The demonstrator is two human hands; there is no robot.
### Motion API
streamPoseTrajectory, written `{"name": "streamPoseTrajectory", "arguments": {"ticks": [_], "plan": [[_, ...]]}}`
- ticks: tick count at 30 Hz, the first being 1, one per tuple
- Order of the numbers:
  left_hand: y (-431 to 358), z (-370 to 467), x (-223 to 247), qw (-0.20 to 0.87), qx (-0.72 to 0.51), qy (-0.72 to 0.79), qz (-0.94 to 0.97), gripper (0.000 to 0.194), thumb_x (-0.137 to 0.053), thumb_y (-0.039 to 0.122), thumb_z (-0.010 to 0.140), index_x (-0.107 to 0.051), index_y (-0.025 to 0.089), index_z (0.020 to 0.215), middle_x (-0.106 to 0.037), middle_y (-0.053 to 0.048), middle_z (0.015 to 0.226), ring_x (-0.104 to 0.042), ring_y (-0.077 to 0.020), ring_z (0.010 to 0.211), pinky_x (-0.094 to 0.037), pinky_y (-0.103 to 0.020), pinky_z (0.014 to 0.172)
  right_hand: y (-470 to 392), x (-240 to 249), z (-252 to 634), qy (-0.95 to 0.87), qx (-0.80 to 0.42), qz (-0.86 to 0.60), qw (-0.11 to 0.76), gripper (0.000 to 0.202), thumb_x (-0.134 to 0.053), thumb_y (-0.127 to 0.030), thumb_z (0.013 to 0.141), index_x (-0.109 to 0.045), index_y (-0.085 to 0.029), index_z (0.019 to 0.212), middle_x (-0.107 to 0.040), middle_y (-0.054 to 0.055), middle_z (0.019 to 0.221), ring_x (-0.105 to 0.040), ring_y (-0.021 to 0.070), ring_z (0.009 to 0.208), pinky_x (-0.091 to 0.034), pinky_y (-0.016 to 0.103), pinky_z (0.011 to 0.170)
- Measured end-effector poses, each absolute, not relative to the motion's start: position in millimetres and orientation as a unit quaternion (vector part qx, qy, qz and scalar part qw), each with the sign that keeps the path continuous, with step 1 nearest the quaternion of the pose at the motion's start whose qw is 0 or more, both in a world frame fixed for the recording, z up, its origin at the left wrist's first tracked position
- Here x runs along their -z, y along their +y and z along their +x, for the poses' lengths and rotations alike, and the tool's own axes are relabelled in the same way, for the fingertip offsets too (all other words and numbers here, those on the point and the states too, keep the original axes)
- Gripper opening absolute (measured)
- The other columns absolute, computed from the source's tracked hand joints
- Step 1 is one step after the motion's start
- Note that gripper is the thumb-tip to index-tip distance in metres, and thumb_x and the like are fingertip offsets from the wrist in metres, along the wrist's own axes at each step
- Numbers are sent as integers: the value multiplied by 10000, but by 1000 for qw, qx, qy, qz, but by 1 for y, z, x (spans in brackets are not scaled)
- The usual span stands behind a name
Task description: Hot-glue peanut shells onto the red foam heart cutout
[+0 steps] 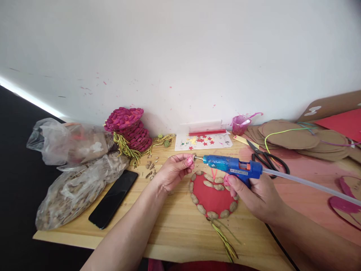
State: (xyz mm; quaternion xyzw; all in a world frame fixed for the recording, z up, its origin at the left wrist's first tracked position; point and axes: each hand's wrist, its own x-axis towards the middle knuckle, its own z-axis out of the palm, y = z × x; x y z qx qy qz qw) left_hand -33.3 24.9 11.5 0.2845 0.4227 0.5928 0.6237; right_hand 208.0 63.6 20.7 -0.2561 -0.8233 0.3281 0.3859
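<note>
My right hand [254, 194] grips a blue hot glue gun [235, 165], a long clear glue stick [310, 187] jutting from its back. The metal nozzle meets the fingertips of my left hand [178, 169], which pinch a small peanut [194, 155] mostly covered by the fingers. Below the gun lies a red round disc [211, 197], edged with unshelled peanuts [213, 215] and with a short row of peanuts near its top. A yellow-green yarn tassel [224, 239] hangs from its near edge. My right hand hides part of the disc's right side.
At left lie plastic bags [73, 199], a black phone [113, 199] and a pile of magenta peanut discs [135, 131]. Loose peanuts [151, 165] are beside my left hand. Star cutouts [204, 140], a pink cup [240, 125], scissors [266, 156] and cardboard circles [290, 135] stand farther back.
</note>
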Motion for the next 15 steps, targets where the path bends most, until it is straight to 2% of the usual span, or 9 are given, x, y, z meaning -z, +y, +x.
{"name": "streamPoseTrajectory", "arguments": {"ticks": [4, 12, 15], "plan": [[25, -34, -11, 624, -593, 422, 285, 306, -924, 288, 607, -728, 115, 766, -649, -19, 655, -563, -71, 586, -461, -180, 599, 64, -20, 208, -821, -330, -261, 385, 226, -547, -245, 940, -590, -252, 718, -613, -26, 552, -612, 170, 559, -498, 305, 585], [25, -33, -10, 625, -591, 422, 286, 306, -923, 293, 608, -728, 117, 766, -646, -16, 646, -562, -70, 576, -460, -177, 592, 65, -21, 207, -824, -329, -260, 381, 283, -545, -260, 944, -587, -251, 665, -625, -15, 538, -601, 170, 528, -486, 312, 565], [25, -33, -11, 626, -591, 422, 286, 307, -924, 292, 606, -726, 115, 760, -645, -16, 648, -564, -69, 577, -459, -175, 591, 65, -21, 206, -823, -327, -258, 386, 295, -542, -256, 944, -591, -249, 653, -631, -11, 545, -628, 180, 573, -495, 313, 589]]}}
